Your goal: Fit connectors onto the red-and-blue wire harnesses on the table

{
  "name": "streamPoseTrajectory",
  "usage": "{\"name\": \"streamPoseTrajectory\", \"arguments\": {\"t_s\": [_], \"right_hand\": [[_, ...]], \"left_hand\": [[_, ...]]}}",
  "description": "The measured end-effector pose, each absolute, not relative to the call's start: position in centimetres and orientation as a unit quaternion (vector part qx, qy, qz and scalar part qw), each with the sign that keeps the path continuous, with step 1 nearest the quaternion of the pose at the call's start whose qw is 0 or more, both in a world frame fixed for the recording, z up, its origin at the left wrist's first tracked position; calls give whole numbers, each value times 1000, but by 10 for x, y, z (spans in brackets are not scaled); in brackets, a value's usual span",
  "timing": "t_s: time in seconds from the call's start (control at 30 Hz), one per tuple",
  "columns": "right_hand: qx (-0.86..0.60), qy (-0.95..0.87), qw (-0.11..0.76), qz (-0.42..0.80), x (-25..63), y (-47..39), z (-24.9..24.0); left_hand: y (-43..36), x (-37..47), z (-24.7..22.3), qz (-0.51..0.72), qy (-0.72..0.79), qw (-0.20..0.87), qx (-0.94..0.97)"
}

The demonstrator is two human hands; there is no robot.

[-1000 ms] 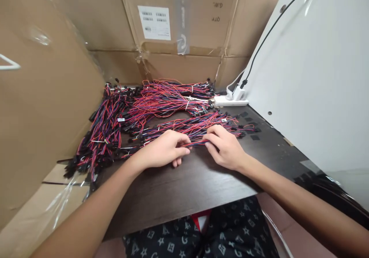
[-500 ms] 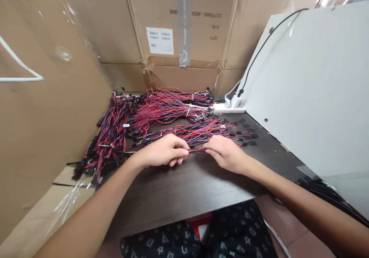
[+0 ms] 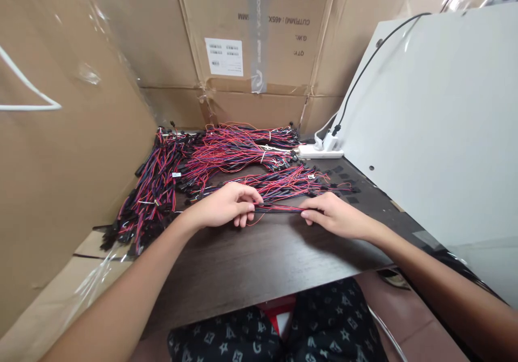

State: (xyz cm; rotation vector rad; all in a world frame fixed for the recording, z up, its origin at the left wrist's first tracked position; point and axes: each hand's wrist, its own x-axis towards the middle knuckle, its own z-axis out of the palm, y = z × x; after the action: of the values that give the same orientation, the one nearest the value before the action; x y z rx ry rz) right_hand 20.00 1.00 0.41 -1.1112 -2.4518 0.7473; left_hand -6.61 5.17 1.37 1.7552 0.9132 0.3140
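Observation:
Between my two hands stretches a thin wire harness (image 3: 279,209) of red and black wires. My left hand (image 3: 232,204) pinches its left end, where a loose thin wire hangs below the fingers. At the other end, my right hand (image 3: 332,213) pinches the wires between thumb and fingers; the tips beyond are hidden by the hand. Just behind the hands lies a bundle of red, purple and black wires (image 3: 283,184) with dark connectors at its right. Farther back rests a larger tied wire bundle (image 3: 230,154).
A heap of wire harnesses (image 3: 151,189) covers the table's left side. A white power strip (image 3: 321,152) with a plugged-in adapter stands at the back right. Cardboard boxes (image 3: 275,106) wall the back and left; a white panel (image 3: 429,135) bounds the right. The dark tabletop (image 3: 243,265) ends before my lap.
My right hand has moved right along the wires, so a longer stretch shows between my hands. My left hand has shifted slightly left and up.

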Motion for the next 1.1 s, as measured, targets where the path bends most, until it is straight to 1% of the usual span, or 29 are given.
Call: {"name": "streamPoseTrajectory", "arguments": {"t_s": [0.1,0.17,0.3,0.4,0.47,0.5,0.6,0.67,0.83,1.1], "right_hand": [[-389,-868,176,255,197,8,2],[-387,-870,180,247,195,7,1],[-397,-858,173,275,194,7,2],[-406,-846,169,300,198,9,3],[-405,-854,177,275,203,11,4],[-401,-862,185,249,205,12,4],[-390,-882,213,160,212,15,2],[-396,-883,212,134,216,16,1],[-443,-868,161,152,225,19,-1],[-446,-853,153,225,240,15,1]], "left_hand": [[46,-59,14,127,375,521,756],[43,-56,14,120,380,490,775],[43,-54,14,119,391,393,824],[46,-55,15,138,353,282,881],[46,-56,16,155,325,227,905],[46,-56,16,161,320,216,908],[46,-55,15,170,328,220,903],[46,-55,13,171,333,228,899],[49,-57,11,163,334,234,898],[54,-66,13,120,319,242,909]]}}
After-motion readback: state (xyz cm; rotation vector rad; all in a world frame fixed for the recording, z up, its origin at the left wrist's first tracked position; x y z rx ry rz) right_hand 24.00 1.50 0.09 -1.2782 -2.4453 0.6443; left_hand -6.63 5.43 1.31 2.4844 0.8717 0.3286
